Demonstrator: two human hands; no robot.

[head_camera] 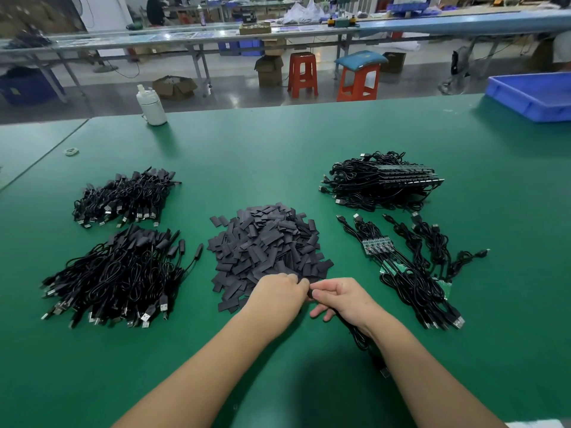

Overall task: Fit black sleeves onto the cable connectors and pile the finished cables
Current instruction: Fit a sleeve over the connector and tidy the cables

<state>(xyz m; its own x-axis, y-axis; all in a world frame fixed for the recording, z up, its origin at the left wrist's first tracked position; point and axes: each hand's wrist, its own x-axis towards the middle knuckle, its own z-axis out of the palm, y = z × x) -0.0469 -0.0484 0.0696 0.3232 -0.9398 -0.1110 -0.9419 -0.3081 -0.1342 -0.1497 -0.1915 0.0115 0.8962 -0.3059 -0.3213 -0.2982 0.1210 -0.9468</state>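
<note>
The cable (360, 336) in work ran from the right hand (343, 299) back under the wrist toward the person, its plug end lying on the green table (278, 156) near the right forearm. The right hand grasped the cable's connector end between thumb and forefinger, the other fingers loosely spread below, probably to keep the end steady and pointed leftward. The left hand (279, 293) met it fingertip to fingertip, fingers curled as if pinching a sleeve (309, 292); only a dark sliver showed between the two hands, so whether it was already partly on the connector could not be told.

Just beyond both hands, touching the left knuckles, lay the heap of loose sleeves (267, 248), placed dead ahead so that either hand could draw from it with little reach. To the right of the right hand lay a small spread of cables with bare green boards (411, 267), seemingly the ones waiting their turn, and farther out beyond them a neat stack of the same (383, 180). To the left of the left hand lay a big pile of cables with sleeves on (120, 279), and a second such pile (126, 196) farther off; these were judged to be the finished ones, so work would flow from right to left.

Well beyond everything stood a white bottle (151, 108), and far off to the right a blue tray (534, 95).
</note>
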